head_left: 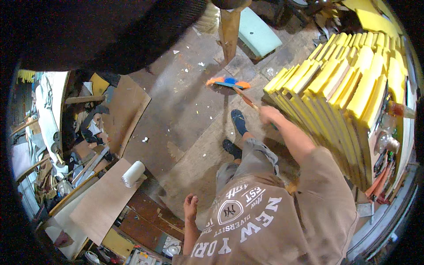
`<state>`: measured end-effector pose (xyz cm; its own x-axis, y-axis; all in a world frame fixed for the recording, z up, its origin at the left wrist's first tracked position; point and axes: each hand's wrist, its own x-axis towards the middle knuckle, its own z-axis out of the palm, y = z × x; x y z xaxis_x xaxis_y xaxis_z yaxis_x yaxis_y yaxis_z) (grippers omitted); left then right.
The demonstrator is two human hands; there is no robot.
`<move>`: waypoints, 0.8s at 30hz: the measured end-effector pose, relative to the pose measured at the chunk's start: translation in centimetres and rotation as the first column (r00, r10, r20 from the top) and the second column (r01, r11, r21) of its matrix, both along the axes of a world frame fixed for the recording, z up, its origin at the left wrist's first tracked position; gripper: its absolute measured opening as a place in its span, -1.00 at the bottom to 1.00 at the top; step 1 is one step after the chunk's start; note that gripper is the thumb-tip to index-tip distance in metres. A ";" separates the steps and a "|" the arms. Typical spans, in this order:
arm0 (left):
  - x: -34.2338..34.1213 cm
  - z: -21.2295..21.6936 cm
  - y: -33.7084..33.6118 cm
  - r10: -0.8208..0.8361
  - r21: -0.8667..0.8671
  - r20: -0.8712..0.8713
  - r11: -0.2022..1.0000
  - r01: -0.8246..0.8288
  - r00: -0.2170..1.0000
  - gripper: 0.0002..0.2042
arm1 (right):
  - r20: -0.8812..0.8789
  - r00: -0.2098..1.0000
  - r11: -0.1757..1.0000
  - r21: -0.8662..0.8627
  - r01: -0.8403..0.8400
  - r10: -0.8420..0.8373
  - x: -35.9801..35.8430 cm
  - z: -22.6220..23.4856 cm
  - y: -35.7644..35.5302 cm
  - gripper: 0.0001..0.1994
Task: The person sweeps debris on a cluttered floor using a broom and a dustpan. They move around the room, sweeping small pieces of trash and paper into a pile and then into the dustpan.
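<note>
My right hand (268,114) is wrapped round the wooden handle of a broom (245,97). Its head, with orange and blue bristles (229,81), is down at the worn floor (185,110), ahead of my feet. Pale scraps (202,64) lie scattered there. My left hand (191,206) hangs low at my side, apart from the broom; its fingers are curled in and nothing shows in them. Nearest to it on the left is a white roll (133,174) lying on a brown sheet (102,199).
Tall stacks of yellow foam slabs (349,84) stand close on my right. A wooden post (230,35) and a pale green panel (258,33) are ahead. Brown board (128,106), wood strips (90,165) and mixed scraps crowd the left side.
</note>
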<state>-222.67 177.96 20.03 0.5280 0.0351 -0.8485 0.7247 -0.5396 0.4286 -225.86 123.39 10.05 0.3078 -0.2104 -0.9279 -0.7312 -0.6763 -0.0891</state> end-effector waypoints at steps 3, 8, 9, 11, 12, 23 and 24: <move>-1.2 -0.2 0.4 0.027 -0.016 -0.038 0.999 -0.028 0.999 -0.69 | 0.192 0.942 0.958 -0.038 0.286 -0.273 -5.0 5.1 0.6 -0.61; -3.2 -1.0 0.1 0.034 -0.018 -0.052 0.999 -0.035 0.998 -0.66 | 0.261 0.881 0.866 -0.215 0.452 -0.394 -4.7 -0.6 -0.3 -0.63; -3.7 -0.9 0.6 -0.001 0.014 -0.079 1.000 0.003 0.997 -0.66 | 0.229 0.920 0.922 -0.150 0.357 -0.319 -3.0 -2.0 -0.3 -0.65; -3.8 -1.8 1.0 -0.071 0.061 -0.106 0.995 0.078 0.992 -0.65 | 0.233 0.965 0.992 0.004 0.125 -0.123 -1.1 -6.4 -2.0 -0.67; -2.7 -1.6 0.6 -0.072 0.045 -0.094 0.996 0.076 0.993 -0.65 | 0.255 0.966 0.996 0.087 0.010 -0.032 -2.2 -10.6 -2.9 -0.66; -5.4 -0.5 0.4 -0.068 0.060 -0.098 0.995 0.074 0.993 -0.63 | 0.278 0.856 0.864 -0.135 0.485 -0.436 -7.0 -3.4 -0.8 -0.69; -6.0 -1.0 0.7 -0.050 0.045 -0.106 0.997 0.055 0.993 -0.63 | 0.284 0.843 0.863 -0.087 0.497 -0.457 -6.5 -7.2 -0.8 -0.70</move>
